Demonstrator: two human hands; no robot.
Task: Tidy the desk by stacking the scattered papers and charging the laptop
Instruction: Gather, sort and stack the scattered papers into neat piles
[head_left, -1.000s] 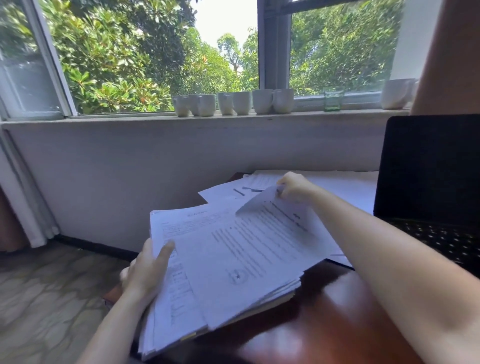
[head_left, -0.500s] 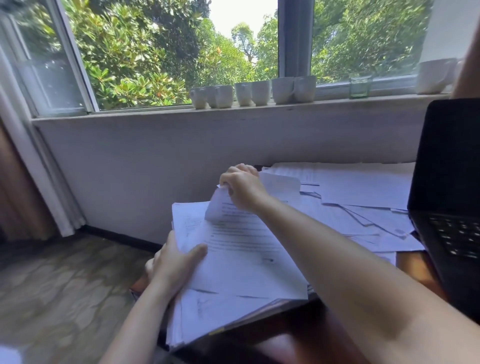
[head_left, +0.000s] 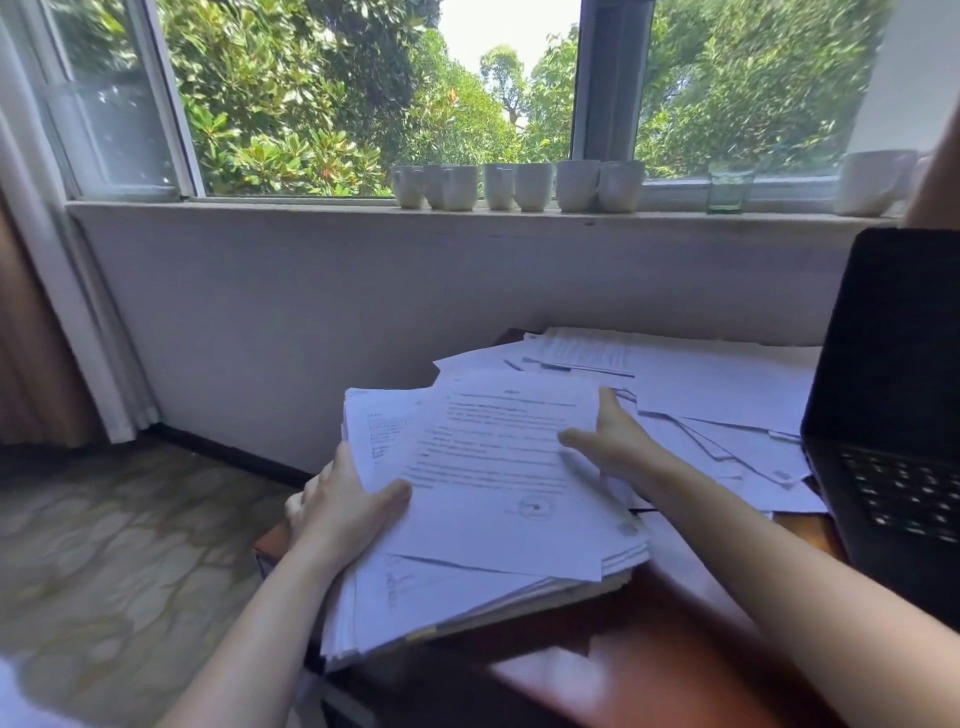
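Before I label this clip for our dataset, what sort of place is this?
Probably a home or small-office work corner: a wooden desk strewn with printed papers, an open black laptop, and white mugs lined along the windowsill.

You face the window (head_left: 311, 93) across the upper frame: daylight and green trees (head_left: 291, 130) fill it. Its sill (head_left: 260, 208) carries a row of white mugs (head_left: 519, 187) and, further right, a green glass (head_left: 730, 192). Below lies a pale wall (head_left: 311, 312); at lower left, a mottled floor (head_left: 104, 545); at far left, a brown curtain (head_left: 31, 338).
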